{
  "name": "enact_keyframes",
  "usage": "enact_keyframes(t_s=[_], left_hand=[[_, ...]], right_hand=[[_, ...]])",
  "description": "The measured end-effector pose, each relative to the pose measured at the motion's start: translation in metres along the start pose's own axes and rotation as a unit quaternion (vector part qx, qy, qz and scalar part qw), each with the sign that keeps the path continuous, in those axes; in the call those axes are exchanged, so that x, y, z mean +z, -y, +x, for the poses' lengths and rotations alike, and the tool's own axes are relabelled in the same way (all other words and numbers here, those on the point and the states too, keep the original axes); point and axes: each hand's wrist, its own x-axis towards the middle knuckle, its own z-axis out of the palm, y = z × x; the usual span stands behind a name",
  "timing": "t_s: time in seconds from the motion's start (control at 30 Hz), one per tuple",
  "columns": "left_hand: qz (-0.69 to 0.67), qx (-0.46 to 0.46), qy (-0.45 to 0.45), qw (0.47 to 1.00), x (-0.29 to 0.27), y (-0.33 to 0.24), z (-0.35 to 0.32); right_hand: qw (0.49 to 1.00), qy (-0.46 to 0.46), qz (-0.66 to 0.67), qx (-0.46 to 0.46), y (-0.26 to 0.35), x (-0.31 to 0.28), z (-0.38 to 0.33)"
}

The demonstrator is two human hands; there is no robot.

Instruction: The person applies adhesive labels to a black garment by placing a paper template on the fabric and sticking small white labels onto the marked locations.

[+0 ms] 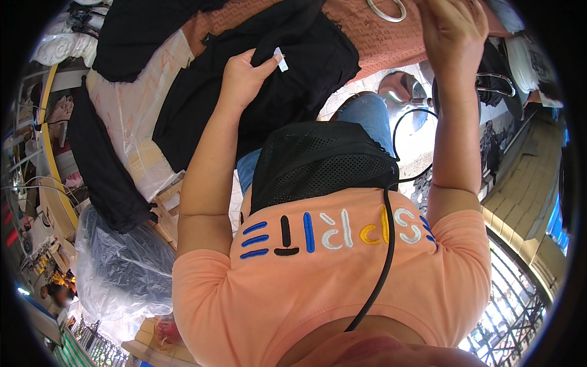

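A black cloth garment point(306, 55) lies spread over my lap and the covered surface in front. My left hand point(243, 78) is closed on it, thumb pressed beside a small white label point(281, 59) on the cloth. At the upper right, my right hand point(455, 33) is raised over the edge of the brown patterned cloth point(385, 40). Its fingertips run past the picture's upper edge, so whether it holds anything is hidden. Close to its left lies a white ring-shaped object point(387, 11).
More black garments point(137, 40) lie at the left over clear plastic sheeting point(137, 104). A plastic-wrapped bundle point(119, 263) sits lower left. A black mesh pouch point(324, 162) with a black cable point(386, 257) rests at my waist. A round metal base point(397, 88) stands on the floor.
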Motion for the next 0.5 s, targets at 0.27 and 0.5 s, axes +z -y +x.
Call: enact_keyframes(t_s=[0.27,0.5], left_hand=[[0.023,-0.008,-0.007,1.0,0.0,-0.004,-0.002],[0.025,-0.003,-0.015,1.0,-0.003,0.001,-0.002]], right_hand=[[0.941,-0.176,0.241,0.158,0.013,-0.005,0.006],[0.686,0.03,0.711,0.152,0.057,-0.035,-0.009]])
